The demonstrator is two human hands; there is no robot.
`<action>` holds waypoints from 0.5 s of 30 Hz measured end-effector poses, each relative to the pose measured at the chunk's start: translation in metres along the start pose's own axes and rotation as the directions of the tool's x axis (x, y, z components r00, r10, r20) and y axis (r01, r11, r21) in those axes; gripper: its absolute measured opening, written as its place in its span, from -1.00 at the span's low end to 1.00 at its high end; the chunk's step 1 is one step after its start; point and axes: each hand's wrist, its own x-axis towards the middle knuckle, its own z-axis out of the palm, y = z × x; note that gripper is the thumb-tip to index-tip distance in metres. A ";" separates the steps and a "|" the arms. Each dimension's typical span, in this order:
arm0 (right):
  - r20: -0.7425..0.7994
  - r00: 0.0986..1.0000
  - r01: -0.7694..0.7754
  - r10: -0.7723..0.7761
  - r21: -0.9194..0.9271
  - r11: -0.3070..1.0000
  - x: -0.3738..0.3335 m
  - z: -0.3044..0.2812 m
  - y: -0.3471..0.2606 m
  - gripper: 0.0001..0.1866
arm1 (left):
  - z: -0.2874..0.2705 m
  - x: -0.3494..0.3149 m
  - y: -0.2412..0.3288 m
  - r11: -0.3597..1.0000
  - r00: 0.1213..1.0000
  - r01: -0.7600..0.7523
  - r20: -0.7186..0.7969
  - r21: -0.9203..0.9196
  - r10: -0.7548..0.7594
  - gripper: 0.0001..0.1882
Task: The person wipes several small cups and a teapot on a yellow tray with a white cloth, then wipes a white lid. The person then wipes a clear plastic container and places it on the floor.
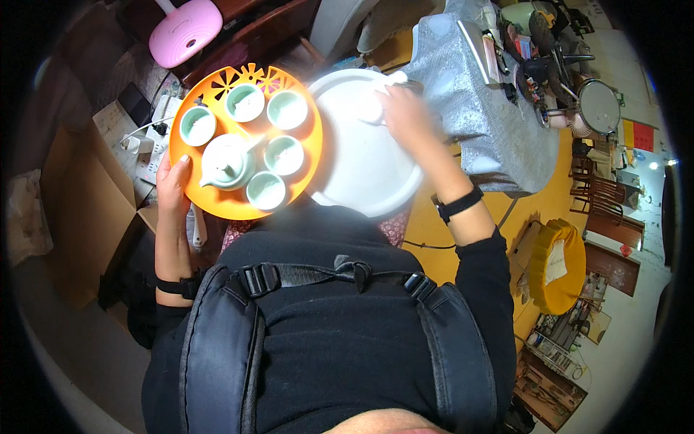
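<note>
My left hand (173, 181) grips the left rim of a round orange tray (309, 173) with a cut-out flower pattern at its far edge. On the tray stand a pale green teapot (230, 163) and several small pale green cups (284, 155), white inside under the glare. To the right, partly under the tray's edge, is a round white tabletop (354, 170). My right hand (408, 116) is over its far right part, fingers closed on something white and blurred that I cannot make out, close to the surface.
A grey-blue cloth (477, 94) drapes a table at the right, with assorted items on it. A pink stool seat (186, 32) stands at the far left, an open cardboard box (79, 195) at the left. Beside the tray lies a white power strip (137, 145); a yellow-covered round stool (564, 267) stands right.
</note>
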 end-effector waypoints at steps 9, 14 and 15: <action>0.075 0.979 -0.194 0.191 0.033 0.980 -0.095 -0.017 -0.012 -0.69 | -0.005 0.003 -0.007 1.000 1.000 -0.001 -0.009 -0.025 0.000 -0.58; 0.046 0.984 -0.178 0.173 0.151 0.972 -0.104 -0.026 -0.015 -0.76 | -0.007 0.005 -0.008 1.000 1.000 0.001 0.022 -0.027 -0.001 -0.57; 0.056 0.985 -0.168 0.161 0.161 0.973 -0.100 -0.026 -0.012 -0.75 | -0.006 0.005 -0.008 0.999 0.999 -0.009 0.033 -0.039 0.010 -0.57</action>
